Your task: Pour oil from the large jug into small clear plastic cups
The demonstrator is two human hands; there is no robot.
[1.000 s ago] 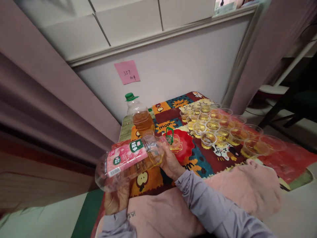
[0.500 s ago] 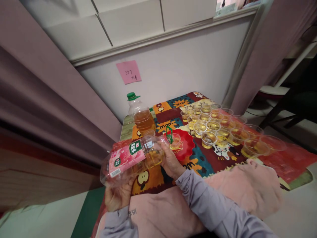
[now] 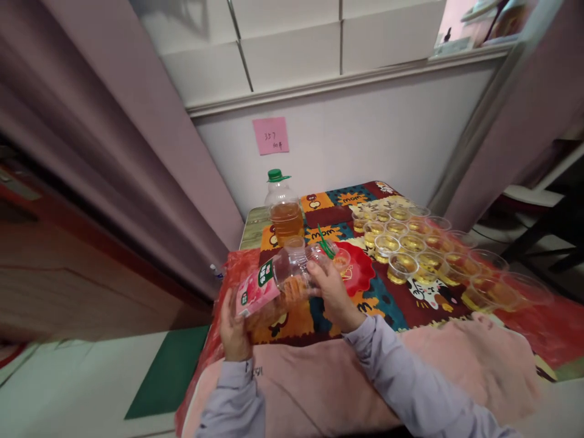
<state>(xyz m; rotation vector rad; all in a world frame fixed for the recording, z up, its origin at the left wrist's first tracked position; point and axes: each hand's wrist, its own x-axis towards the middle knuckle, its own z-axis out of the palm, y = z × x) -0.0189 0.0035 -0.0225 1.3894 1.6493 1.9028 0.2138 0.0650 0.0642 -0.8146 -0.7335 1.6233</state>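
Pink-labelled, the clear bottle is held tilted between both hands: the right hand has its grip closed about the shoulder, the left hand its grip curled at the base end. The neck points toward a red dish bearing a small cup. Beyond stands a green-capped jug of amber liquid. To the right, cups of yellow liquid crowd the patterned surface.
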